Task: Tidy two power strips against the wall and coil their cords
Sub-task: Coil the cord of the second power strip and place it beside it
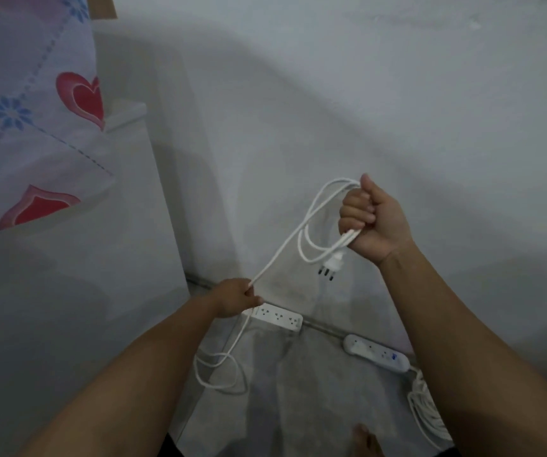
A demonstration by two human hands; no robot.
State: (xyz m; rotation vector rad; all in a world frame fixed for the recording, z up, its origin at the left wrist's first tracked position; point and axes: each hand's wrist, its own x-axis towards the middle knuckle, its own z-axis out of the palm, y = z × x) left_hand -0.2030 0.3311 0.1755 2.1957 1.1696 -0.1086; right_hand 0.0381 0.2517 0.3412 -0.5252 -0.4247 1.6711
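Filling most of the view is a pale wall [397,94], dim and shadowed. A white cabinet [133,209] stands at the left, its top draped with a cloth [18,127] printed with red hearts and blue flowers; both are cut off by the left edge. The grey floor [298,390] shows only between the two forearms.

Against the foot of the wall lies a rectangular power strip [278,316], its left end hidden behind the left hand [235,298]. Further right along the same wall edge lies a rounded power strip [376,352], with its far end and its bundled cord [425,410] partly covered by the right forearm.

The right hand [369,219] is raised in front of the wall, fingers curled in a fist round several loops of the white cord [285,252]. From there the cord runs down taut to the left hand, which pinches it between thumb and fingers just above the rectangular strip. Below that hand the cord drops to the floor in loose loops near the cabinet's base.

The plug [333,262] hangs just under the right fist, dark pins pointing down. A blurred foot [367,440] shows at the bottom edge.
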